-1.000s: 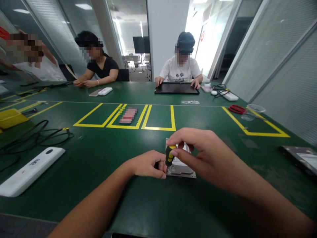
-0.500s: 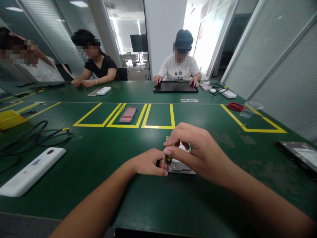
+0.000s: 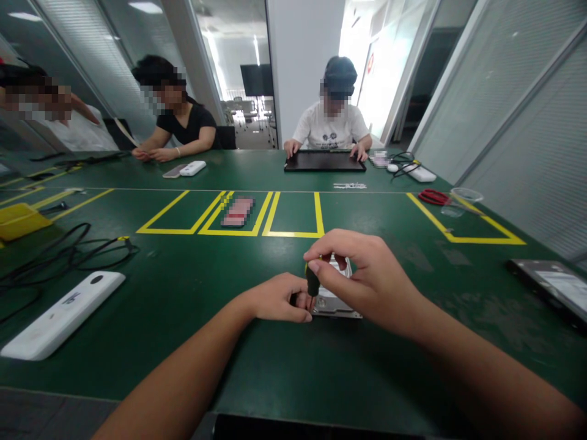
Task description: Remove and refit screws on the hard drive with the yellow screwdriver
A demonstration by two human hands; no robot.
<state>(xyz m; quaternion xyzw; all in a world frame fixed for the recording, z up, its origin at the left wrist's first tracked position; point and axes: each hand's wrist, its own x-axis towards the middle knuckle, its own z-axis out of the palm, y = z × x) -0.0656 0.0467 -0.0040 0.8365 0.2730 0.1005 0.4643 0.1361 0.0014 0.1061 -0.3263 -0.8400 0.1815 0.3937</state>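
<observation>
A silver hard drive (image 3: 338,308) lies flat on the green table in front of me, partly hidden under my right hand. My left hand (image 3: 279,298) is closed at the drive's left edge, its curled fingers steadying it there. Between the thumb and fingers of my right hand (image 3: 367,269) is a small screwdriver (image 3: 312,285) with a dark and yellow handle. It stands nearly upright, its tip down at the drive's near left corner. The screw under the tip is too small to make out.
Another drive-like device (image 3: 548,290) lies at the right. At the left are a white power bank (image 3: 64,315) and black cables (image 3: 68,253). Yellow tape outlines (image 3: 293,235), a phone (image 3: 237,211) and red-handled scissors (image 3: 433,197) are farther back. A co-worker across the table handles a dark panel (image 3: 325,161).
My right hand's fingers have shifted slightly around the screwdriver, and more of its handle shows. My left hand and the hard drive stay in place.
</observation>
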